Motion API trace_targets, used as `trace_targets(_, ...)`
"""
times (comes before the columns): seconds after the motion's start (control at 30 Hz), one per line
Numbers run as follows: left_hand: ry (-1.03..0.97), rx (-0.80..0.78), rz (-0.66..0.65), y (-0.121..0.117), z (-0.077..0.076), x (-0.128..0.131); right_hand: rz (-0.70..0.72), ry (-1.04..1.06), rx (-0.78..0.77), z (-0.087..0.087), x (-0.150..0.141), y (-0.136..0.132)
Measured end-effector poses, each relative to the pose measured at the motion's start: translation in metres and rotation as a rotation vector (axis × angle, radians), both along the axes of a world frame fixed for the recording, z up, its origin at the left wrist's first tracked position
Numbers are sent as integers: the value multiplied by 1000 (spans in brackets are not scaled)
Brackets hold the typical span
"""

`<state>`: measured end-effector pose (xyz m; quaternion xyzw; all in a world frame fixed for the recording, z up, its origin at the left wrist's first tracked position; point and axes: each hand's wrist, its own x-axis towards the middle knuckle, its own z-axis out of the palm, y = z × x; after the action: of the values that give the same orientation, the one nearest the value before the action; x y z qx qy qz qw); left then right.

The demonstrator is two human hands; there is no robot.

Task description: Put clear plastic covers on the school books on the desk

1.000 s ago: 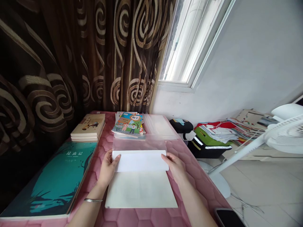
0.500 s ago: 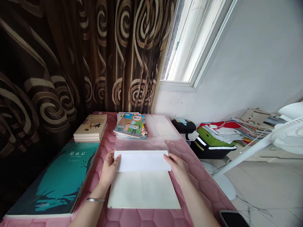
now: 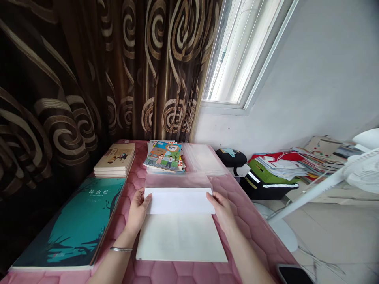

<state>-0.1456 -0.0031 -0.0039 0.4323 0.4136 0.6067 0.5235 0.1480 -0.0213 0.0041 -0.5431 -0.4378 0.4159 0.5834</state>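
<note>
A smooth white sheet (image 3: 180, 201) stretches between my two hands, along the far side of a pale cream page (image 3: 181, 238) that lies flat on the pink cover. My left hand (image 3: 138, 207) pinches the sheet's left edge, thumb on top. At the right edge, my right hand (image 3: 219, 208) grips it the same way. Beyond the sheet, a strip of clear plastic film (image 3: 177, 180) lies flat, reaching toward a pile of booklets. Whether the white sheet is joined to the cream page cannot be made out. The fingers beneath the sheet are hidden.
A large teal book (image 3: 79, 221) lies at left, with a stack of small tan books (image 3: 115, 157) behind it. Colourful booklets (image 3: 164, 156) and clear plastic covers (image 3: 204, 157) lie at the back. A phone (image 3: 294, 274) is at the near right edge; a white fan (image 3: 314, 191) stands beyond.
Both hands keep their pinch on the white sheet, which stays practically in place. The whole view has shifted very slightly.
</note>
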Motion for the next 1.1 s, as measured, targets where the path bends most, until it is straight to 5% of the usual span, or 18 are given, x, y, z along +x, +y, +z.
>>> trace_targets(1.1,52,-11,66,-3,10,1,-39,-43,39,9,-3,-2)
